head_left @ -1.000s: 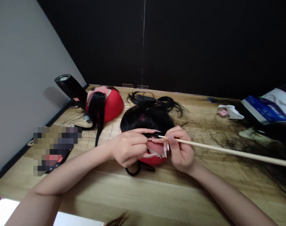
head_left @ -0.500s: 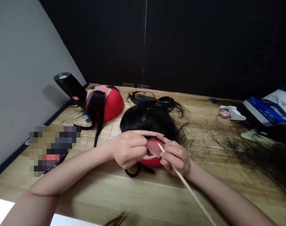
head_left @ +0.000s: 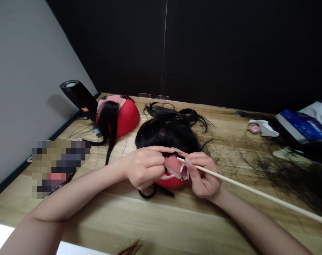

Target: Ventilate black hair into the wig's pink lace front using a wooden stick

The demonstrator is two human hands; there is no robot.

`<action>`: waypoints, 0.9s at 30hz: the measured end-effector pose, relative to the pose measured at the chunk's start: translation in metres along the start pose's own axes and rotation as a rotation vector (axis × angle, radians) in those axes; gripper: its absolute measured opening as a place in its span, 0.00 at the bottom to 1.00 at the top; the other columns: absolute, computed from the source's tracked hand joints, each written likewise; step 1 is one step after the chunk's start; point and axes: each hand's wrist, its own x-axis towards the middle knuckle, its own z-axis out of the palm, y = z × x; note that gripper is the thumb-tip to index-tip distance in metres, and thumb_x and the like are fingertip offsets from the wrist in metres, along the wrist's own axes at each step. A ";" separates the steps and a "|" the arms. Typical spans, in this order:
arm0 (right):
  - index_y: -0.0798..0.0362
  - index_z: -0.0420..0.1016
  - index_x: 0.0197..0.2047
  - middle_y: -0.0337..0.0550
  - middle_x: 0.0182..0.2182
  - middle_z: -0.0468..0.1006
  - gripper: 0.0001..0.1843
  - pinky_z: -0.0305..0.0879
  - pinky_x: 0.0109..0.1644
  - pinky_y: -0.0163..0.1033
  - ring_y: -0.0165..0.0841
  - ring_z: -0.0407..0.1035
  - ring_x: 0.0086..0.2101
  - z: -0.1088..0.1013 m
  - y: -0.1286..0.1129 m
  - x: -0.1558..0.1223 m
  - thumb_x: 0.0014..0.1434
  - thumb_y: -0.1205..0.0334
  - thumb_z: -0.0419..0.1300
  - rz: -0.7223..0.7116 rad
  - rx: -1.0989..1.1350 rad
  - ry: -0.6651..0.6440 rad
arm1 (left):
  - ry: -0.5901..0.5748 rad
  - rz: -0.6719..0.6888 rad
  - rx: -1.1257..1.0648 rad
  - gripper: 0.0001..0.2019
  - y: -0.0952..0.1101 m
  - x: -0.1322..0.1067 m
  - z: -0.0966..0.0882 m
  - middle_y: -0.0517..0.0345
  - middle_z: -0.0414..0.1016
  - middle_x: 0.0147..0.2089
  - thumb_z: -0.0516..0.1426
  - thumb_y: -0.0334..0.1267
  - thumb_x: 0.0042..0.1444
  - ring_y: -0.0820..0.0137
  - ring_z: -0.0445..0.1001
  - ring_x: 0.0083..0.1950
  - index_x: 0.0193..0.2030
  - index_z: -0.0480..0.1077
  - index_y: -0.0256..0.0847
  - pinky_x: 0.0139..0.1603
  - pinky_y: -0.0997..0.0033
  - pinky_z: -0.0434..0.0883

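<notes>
A wig (head_left: 171, 132) of long black hair lies on a red head block (head_left: 170, 182), with pink netting (head_left: 174, 163) bare at its near side. Over the left part of this netting rests my left hand (head_left: 145, 166), its index finger stretched along the hair edge and the other fingers curled in. Whatever those curled fingers hold is hidden. My right hand (head_left: 205, 175) pinches a thin wooden stick (head_left: 246, 191) near its front end. The stick's tip is at the netting beside the hairline. A black loop (head_left: 147, 194) pokes out below my left hand.
A second red head block (head_left: 127, 118) with black hair stands back left, beside a black cylinder speaker (head_left: 80, 99). Loose black hair (head_left: 291, 177) spreads over the right of the wooden table (head_left: 118, 219). A blue and white packet (head_left: 304, 124) lies far right.
My right hand has turned and shifted slightly right. The stick has swung from pointing steeply down toward me to lying flatter, out to the right. My left hand stays nearly in place.
</notes>
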 end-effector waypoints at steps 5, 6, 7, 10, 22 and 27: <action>0.52 0.71 0.42 0.41 0.28 0.75 0.11 0.77 0.35 0.38 0.32 0.75 0.32 0.000 0.001 0.003 0.59 0.76 0.57 -0.032 -0.064 0.015 | 0.069 -0.028 -0.057 0.15 0.001 -0.002 0.003 0.63 0.61 0.20 0.48 0.29 0.62 0.74 0.64 0.22 0.23 0.60 0.41 0.56 0.60 0.79; 0.52 0.71 0.42 0.41 0.28 0.76 0.10 0.77 0.34 0.38 0.32 0.75 0.31 0.000 0.001 0.004 0.59 0.75 0.57 -0.035 -0.069 0.014 | 0.072 -0.038 -0.061 0.15 0.001 -0.002 0.004 0.63 0.61 0.20 0.48 0.30 0.62 0.74 0.64 0.22 0.23 0.60 0.41 0.56 0.60 0.79; 0.52 0.71 0.41 0.41 0.27 0.76 0.10 0.77 0.34 0.38 0.32 0.75 0.31 0.000 0.001 0.004 0.59 0.75 0.56 -0.039 -0.068 0.015 | 0.072 -0.046 -0.064 0.15 0.001 -0.003 0.004 0.64 0.61 0.20 0.49 0.30 0.62 0.74 0.64 0.22 0.23 0.60 0.41 0.56 0.60 0.79; 0.52 0.71 0.41 0.42 0.28 0.76 0.10 0.77 0.35 0.38 0.32 0.75 0.30 0.000 0.001 0.005 0.59 0.75 0.56 -0.042 -0.051 0.018 | 0.082 -0.063 -0.076 0.15 0.001 -0.004 0.005 0.65 0.61 0.20 0.50 0.31 0.63 0.75 0.64 0.22 0.23 0.59 0.41 0.55 0.60 0.79; 0.53 0.71 0.41 0.40 0.27 0.75 0.13 0.75 0.34 0.36 0.31 0.73 0.31 0.000 0.003 0.002 0.58 0.78 0.56 -0.021 -0.028 0.015 | 0.073 -0.043 -0.096 0.13 0.000 -0.003 0.004 0.64 0.60 0.21 0.50 0.30 0.63 0.74 0.63 0.23 0.25 0.61 0.40 0.57 0.60 0.79; 0.53 0.72 0.41 0.41 0.28 0.76 0.11 0.76 0.34 0.36 0.31 0.74 0.31 0.001 0.002 0.004 0.58 0.77 0.57 -0.050 -0.045 0.017 | 0.086 -0.044 -0.082 0.15 0.000 -0.003 0.005 0.65 0.59 0.20 0.50 0.31 0.63 0.75 0.62 0.23 0.23 0.59 0.41 0.57 0.61 0.79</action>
